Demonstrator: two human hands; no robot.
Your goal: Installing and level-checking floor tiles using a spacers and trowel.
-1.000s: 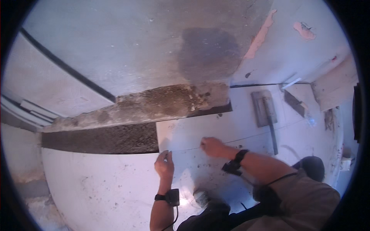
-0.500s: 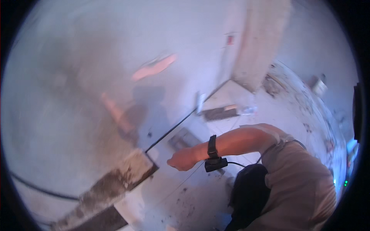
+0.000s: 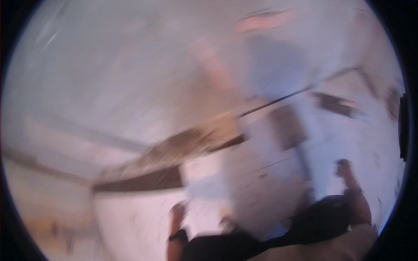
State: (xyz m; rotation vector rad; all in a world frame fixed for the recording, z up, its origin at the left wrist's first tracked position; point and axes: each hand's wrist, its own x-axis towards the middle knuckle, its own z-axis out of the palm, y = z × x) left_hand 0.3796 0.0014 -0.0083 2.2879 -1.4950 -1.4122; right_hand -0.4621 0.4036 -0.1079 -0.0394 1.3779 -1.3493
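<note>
The whole picture is smeared by motion. Low in the head view, my left hand (image 3: 177, 212) hangs over pale floor tiles (image 3: 204, 187), a dark band at its wrist. My right hand (image 3: 344, 168) is farther right, also above the pale floor and apart from any object I can make out. Blur hides the fingers of both hands, and no held thing shows. Between and beyond the hands lies a flat brown-grey rectangular piece (image 3: 288, 126). Farther right is a dark oblong thing (image 3: 334, 104) with a pale end, its kind unclear.
A rough brown ledge (image 3: 187, 145) runs along the wall's foot, with a dark brown strip (image 3: 141, 179) below it. A dark line (image 3: 276, 102) marks where the grey wall (image 3: 130, 65) meets the tiles. Pinkish light patches (image 3: 265, 21) show on the wall.
The view has swung left, so wall and floor things sit farther right. My right arm, stretched across the floor before, is now drawn back low at the right. My left hand has come into view.
</note>
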